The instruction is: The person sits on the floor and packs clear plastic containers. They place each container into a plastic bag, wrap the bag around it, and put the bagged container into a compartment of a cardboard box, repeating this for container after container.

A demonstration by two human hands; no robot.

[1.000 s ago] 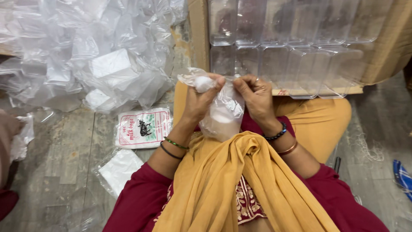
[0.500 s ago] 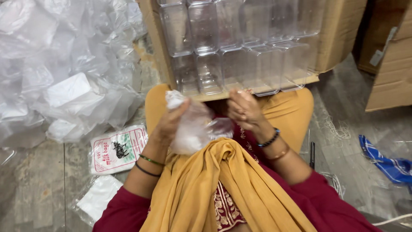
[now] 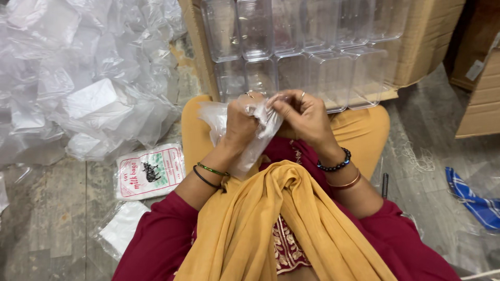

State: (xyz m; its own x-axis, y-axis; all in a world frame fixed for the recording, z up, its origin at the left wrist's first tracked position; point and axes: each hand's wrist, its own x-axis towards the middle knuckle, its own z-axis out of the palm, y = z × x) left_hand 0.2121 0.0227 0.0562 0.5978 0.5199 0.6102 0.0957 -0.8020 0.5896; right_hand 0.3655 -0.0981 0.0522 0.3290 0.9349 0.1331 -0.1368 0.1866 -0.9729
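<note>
Both hands meet in front of the person's lap, over a thin clear plastic bag [image 3: 249, 136]. The left hand [image 3: 240, 122] is clenched around the bag's upper part, with the loose film hanging down past the wrist towards the yellow scarf [image 3: 271, 218]. The right hand [image 3: 302, 114] pinches the bag's top edge between thumb and fingertips, touching the left hand there. The bag looks crumpled, and I cannot tell whether anything is inside it.

Just beyond the hands stands an open cardboard box [image 3: 422, 47] filled with rows of clear plastic containers [image 3: 291, 41]. To the person's left a big heap of clear plastic bags [image 3: 78, 78] covers the floor [image 3: 47, 208]. Near the left elbow lies a flat white packet with red and black print [image 3: 150, 171], and another flat clear packet [image 3: 122, 229] lies just below it. A blue striped cloth [image 3: 476, 200] lies on the floor well to the right
</note>
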